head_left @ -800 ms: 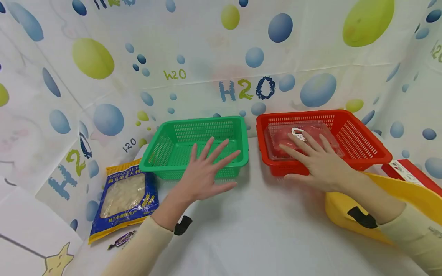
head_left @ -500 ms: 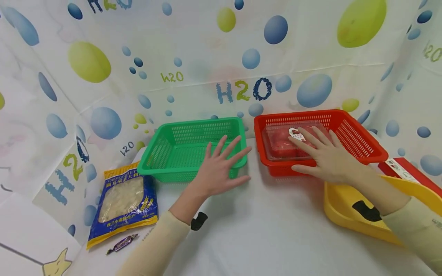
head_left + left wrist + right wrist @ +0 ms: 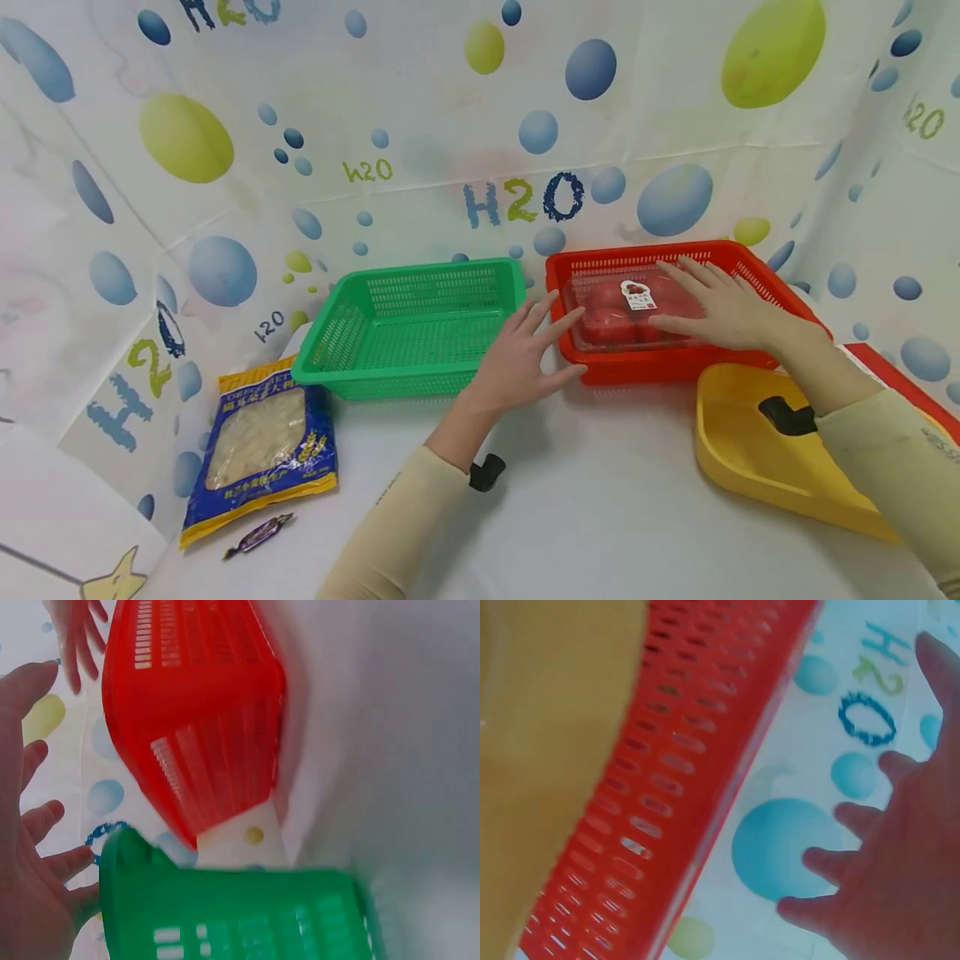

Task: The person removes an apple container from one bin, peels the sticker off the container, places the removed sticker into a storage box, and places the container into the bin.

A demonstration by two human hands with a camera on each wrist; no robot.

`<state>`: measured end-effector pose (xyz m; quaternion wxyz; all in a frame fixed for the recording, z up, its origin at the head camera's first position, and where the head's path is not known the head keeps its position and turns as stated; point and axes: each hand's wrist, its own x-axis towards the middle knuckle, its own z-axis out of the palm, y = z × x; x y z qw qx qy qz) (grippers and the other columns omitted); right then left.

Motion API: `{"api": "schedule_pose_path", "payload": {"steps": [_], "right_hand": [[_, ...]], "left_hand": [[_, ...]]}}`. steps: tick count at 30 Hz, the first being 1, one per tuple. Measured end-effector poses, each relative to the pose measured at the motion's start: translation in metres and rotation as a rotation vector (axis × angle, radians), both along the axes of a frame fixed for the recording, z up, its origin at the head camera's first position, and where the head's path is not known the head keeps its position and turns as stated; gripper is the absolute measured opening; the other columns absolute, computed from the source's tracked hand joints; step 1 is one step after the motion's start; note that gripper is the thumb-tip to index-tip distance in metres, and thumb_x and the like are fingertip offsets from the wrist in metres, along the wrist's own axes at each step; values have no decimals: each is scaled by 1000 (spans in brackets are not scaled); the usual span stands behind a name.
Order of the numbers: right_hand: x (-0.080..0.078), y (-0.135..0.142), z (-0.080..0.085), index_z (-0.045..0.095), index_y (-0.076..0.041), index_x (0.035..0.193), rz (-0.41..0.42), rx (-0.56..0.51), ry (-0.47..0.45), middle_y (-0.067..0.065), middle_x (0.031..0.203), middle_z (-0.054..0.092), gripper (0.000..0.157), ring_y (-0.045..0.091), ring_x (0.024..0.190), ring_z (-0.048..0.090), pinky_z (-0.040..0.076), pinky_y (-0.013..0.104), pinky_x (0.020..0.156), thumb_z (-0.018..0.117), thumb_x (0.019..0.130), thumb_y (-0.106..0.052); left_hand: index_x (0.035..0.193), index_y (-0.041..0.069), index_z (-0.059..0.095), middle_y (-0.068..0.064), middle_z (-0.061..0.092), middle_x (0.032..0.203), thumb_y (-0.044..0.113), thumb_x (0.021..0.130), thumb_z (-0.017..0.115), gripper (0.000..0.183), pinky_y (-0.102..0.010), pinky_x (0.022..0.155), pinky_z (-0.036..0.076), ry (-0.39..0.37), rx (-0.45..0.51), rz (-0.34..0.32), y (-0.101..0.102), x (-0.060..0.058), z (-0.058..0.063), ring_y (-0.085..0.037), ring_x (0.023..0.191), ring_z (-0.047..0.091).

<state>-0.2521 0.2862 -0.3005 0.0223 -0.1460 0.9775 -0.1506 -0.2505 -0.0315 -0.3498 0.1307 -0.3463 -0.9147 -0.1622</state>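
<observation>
In the head view a clear plastic box of round red fruit, with a white label on its lid, sits in the left part of a red basket. My right hand hovers over the right side of that box, fingers spread and holding nothing. Between the red basket and a green basket hangs my left hand, its fingers apart and pointing at the red basket's left end. The left wrist view shows the same left hand with nothing in its grasp.
At the left lies a blue and yellow bag of pasta, with a purple-wrapped candy in front of it. A yellow tray stands at the right under my forearm. Behind it a red box is partly covered by my sleeve.
My left hand has moved right, from in front of the green basket toward the red one. My right hand has shifted slightly right and up over the fruit box. The view has turned slightly.
</observation>
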Motion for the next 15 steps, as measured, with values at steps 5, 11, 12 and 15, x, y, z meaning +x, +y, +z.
{"api": "schedule_pose_path", "payload": {"steps": [5, 11, 12, 15], "right_hand": [[-15, 8, 8, 2, -14, 163, -18, -88, -126, 28, 163, 6, 103, 54, 144, 9, 26, 81, 99, 59, 92, -63], [-29, 20, 11, -6, -14, 163, -92, -237, -310, 31, 160, 9, 109, 55, 137, 12, 37, 76, 97, 56, 91, -69], [-31, 22, 12, -7, -15, 162, -113, -256, -340, 32, 160, 8, 109, 56, 135, 12, 38, 75, 96, 55, 91, -70], [-38, 30, 12, -11, -17, 161, -163, -305, -414, 33, 159, 4, 112, 57, 135, 10, 41, 73, 95, 53, 90, -74]], "left_hand": [[158, 33, 37, -1, 16, 168, 50, 92, 70, 76, -45, 100, 50, -130, 110, 23, 18, 2, -2, -29, 151, 18], [155, 27, 43, -5, 22, 166, 42, 90, 75, 74, -42, 90, 56, -217, 180, 70, 33, 8, -10, -31, 149, 23], [155, 27, 44, -5, 22, 165, 42, 90, 75, 74, -43, 90, 57, -226, 184, 85, 35, 9, -12, -31, 149, 23], [155, 26, 44, -5, 23, 165, 42, 90, 75, 74, -43, 89, 57, -251, 206, 136, 39, 13, -19, -29, 148, 25]]}}
